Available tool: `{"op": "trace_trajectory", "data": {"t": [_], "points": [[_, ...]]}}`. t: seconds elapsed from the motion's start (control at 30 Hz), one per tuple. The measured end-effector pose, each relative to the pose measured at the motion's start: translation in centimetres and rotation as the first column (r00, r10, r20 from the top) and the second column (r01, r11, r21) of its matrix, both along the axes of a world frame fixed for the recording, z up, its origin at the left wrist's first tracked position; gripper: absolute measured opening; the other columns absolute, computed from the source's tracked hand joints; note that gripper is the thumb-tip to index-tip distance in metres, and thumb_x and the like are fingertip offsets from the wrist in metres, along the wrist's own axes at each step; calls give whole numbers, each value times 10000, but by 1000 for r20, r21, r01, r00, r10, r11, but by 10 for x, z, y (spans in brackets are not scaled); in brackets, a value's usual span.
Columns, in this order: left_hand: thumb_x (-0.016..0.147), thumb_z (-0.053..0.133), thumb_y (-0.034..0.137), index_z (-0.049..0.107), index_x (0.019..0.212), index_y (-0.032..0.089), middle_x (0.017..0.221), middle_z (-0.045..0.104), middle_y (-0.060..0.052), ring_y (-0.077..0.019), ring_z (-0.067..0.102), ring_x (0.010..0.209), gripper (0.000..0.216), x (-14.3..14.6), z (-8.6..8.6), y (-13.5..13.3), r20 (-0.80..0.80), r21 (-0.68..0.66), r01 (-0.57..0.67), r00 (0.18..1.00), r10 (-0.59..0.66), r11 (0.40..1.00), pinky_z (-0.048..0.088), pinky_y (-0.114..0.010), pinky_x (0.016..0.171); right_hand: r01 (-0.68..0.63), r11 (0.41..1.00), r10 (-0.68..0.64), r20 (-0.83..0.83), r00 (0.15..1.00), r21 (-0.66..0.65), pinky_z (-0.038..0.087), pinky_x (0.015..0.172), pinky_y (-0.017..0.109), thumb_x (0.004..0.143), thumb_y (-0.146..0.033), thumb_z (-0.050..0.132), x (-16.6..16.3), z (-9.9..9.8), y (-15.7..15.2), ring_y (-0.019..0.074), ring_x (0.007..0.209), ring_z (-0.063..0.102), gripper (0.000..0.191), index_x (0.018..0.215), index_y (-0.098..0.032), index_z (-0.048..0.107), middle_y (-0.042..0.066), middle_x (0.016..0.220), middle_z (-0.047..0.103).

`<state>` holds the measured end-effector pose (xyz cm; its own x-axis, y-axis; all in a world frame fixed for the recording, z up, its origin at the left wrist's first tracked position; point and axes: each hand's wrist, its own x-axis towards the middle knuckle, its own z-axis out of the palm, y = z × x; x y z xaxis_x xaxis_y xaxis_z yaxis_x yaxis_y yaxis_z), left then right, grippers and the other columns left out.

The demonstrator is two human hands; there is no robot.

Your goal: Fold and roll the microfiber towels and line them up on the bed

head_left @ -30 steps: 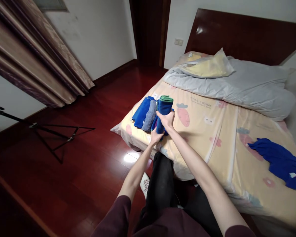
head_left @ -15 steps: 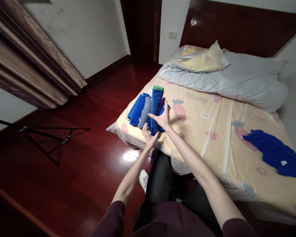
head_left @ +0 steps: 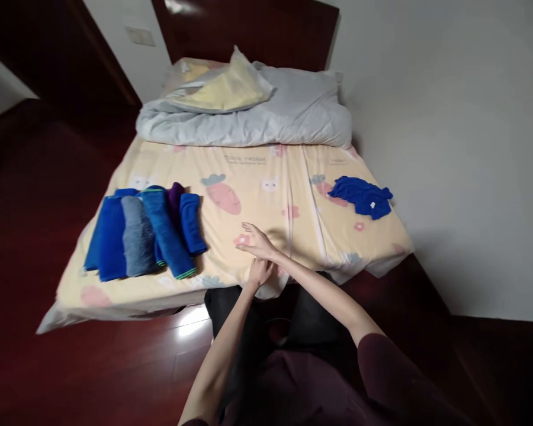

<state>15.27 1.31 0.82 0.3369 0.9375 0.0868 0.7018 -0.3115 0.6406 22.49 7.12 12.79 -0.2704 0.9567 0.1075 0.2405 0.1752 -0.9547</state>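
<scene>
Blue terry, mostly: row of folded towels [head_left: 137, 236] on the yellow printed sheet [head_left: 266, 195], toward the left corner of the bed's foot. Five bundles side by side, touching: royal blue, grey-blue, green-edged blue towel [head_left: 169, 236], purple one [head_left: 175, 198] half hidden behind, short blue roll [head_left: 193, 222] at the end of the row nearest the hands. Long axes from foot edge toward the headboard [head_left: 249, 29], slightly fanned.

Right hand [head_left: 260, 242]: low over the sheet near the foot edge, palm down, fingers [head_left: 247, 228] extended and spread, nothing held. Touching the sheet or just above it: not resolvable. Fingertips directed up and leftward, roughly toward the row.

Left hand [head_left: 260, 273]: just below the right wrist, at the bed's edge, partly covered by it. Loosely curled; pinching the sheet or not, impossible to tell.

Key relation: row off to the left of both hands, short blue roll closest, bare sheet between. Neither hand clearly nearer; right one further onto the bed.

Crumpled blue cloth [head_left: 362, 196] on the opposite side, right of the hands and farther off than the row. Grey duvet [head_left: 266, 118] bunched at the head end.
</scene>
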Motion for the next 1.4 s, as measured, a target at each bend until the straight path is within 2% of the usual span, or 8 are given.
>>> {"op": "trace_trajectory", "data": {"t": [0.13,0.33,0.57,0.73,0.9,1.03,1.2,1.4], "points": [[986,462,298,697,921,174,974,739,-155,-302,652,991,273,45,-3,9,-74,70,-242,966,247,968,423,-419,900,330,941,-323,94,942,-74,480,1095,455,745,-391,825,144,-34,2,241,1245,624,678,1351,-198,591,154,1395,630],[967,435,325,714,866,165,904,751,-152,-304,664,926,337,60,-8,14,-168,112,-343,919,357,933,377,-395,852,749,662,-714,313,626,12,512,1007,413,761,-220,683,325,-46,0,219,1046,643,457,1207,-125,666,162,1255,668],[959,434,352,707,865,186,901,757,-126,-298,669,931,333,59,-18,14,-221,146,-362,895,387,921,375,-381,822,881,457,-809,468,356,119,371,1112,351,747,-159,617,438,-24,13,225,1258,491,319,1040,-96,722,127,1029,674],[963,430,346,684,824,207,850,745,-99,-291,666,911,322,58,-29,14,-228,175,-367,887,400,914,375,-379,807,937,339,-741,637,212,83,387,1084,415,725,-167,640,485,-33,31,284,1249,485,365,1080,-134,718,192,1381,549],[955,447,334,671,812,213,850,742,-93,-290,662,911,291,57,-37,13,-235,188,-370,882,408,910,379,-385,816,901,418,-685,691,230,115,407,1061,423,732,-193,631,502,-51,36,288,1220,486,386,1107,-137,702,173,1284,605],[946,448,346,672,814,211,856,749,-103,-296,664,910,293,58,-31,14,-228,172,-377,883,409,910,380,-387,824,855,473,-742,620,255,215,433,1056,399,825,-205,552,481,-58,16,262,1185,520,290,1059,-158,717,145,1190,665],[933,436,357,665,790,220,853,752,-106,-298,658,895,303,59,-23,14,-204,144,-393,886,416,908,376,-388,821,694,648,-745,447,494,314,489,972,405,889,-310,595,421,-66,-56,252,986,618,171,815,-206,708,102,956,733],[938,438,337,699,836,201,854,741,-114,-292,656,914,312,58,-27,14,-217,160,-380,887,408,911,376,-382,826,682,663,-748,264,608,308,538,883,415,892,-294,652,313,-51,-170,236,887,659,170,734,-257,600,43,849,680]]}}
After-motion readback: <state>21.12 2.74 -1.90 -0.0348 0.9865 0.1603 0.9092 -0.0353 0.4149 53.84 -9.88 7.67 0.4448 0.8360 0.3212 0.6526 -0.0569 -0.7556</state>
